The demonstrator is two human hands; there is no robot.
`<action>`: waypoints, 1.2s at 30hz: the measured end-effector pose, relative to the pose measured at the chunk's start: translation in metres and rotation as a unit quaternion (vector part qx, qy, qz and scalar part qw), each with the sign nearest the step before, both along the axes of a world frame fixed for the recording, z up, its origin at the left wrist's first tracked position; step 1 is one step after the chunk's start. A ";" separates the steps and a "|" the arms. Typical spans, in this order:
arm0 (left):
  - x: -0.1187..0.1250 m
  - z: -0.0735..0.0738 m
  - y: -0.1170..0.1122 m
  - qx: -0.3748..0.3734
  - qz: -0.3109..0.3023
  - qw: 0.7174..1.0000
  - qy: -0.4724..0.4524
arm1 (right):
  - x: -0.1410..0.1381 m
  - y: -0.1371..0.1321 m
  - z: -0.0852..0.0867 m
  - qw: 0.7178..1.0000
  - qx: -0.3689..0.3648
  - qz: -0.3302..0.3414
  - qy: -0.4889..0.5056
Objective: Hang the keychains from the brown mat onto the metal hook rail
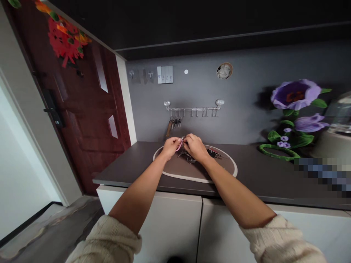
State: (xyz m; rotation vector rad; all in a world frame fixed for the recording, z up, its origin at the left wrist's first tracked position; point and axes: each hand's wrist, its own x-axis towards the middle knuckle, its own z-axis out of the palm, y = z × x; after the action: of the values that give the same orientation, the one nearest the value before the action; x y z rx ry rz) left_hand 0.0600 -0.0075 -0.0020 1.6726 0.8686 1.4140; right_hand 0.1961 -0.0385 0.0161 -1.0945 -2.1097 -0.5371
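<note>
My left hand [170,147] is closed, pinching a thin pink strap [179,146] above an oval brown mat. Fingertips of my right hand [196,147] are bent together close beside it, on a small shiny metal piece [182,138] at the strap's upper end. Whether that piece is a ring or a key is too small to tell. Below the right hand, loose metal keys [190,159] lie on the mat [181,173]. More keys with dark parts [213,152] lie to the right of its wrist, partly hidden by the forearm.
Behind my hands a clear hook rail [193,109] on the wall carries several keys [176,122] and a brown strap [168,128] at its left end. Purple artificial flowers [296,95] stand on the counter [252,175] at right. A dark cabinet [192,25] overhangs; a red door [90,109] is left.
</note>
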 end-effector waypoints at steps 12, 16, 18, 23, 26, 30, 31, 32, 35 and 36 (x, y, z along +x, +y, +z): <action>-0.004 -0.002 0.006 0.097 0.094 0.982 0.133 | 0.013 0.010 -0.003 0.969 -0.020 0.031 0.245; -0.003 -0.003 0.006 0.100 0.095 0.980 0.143 | 0.012 0.011 -0.003 0.935 -0.117 0.090 0.323; -0.003 -0.002 0.004 0.091 0.078 0.982 0.144 | 0.011 0.012 -0.002 0.915 -0.144 0.117 0.358; -0.001 0.002 -0.003 0.098 0.023 0.990 0.102 | 0.013 0.014 0.001 0.869 -0.185 0.172 0.426; 0.000 0.006 -0.006 0.104 -0.004 0.994 0.045 | 0.012 0.012 0.003 0.850 -0.209 0.194 0.444; 0.002 0.007 -0.006 0.087 -0.015 0.996 0.015 | 0.008 0.010 0.004 0.830 -0.236 0.214 0.457; 0.003 0.007 -0.006 0.081 -0.010 0.997 0.006 | 0.007 0.010 0.004 0.826 -0.238 0.214 0.465; 0.004 0.006 -0.005 0.074 -0.006 0.997 -0.008 | 0.006 0.010 0.004 0.820 -0.239 0.212 0.475; 0.006 0.006 -0.003 0.051 -0.007 0.996 -0.069 | 0.004 0.009 0.003 0.807 -0.251 0.207 0.493; 0.006 0.006 -0.003 0.040 -0.007 0.995 -0.091 | 0.003 0.008 0.003 0.805 -0.257 0.206 0.494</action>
State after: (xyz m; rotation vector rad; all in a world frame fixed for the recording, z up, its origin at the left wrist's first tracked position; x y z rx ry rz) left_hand 0.0662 -0.0105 0.0037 1.5765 0.7045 1.5822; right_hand 0.1989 -0.0304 0.0193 -0.8360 -1.4376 0.7426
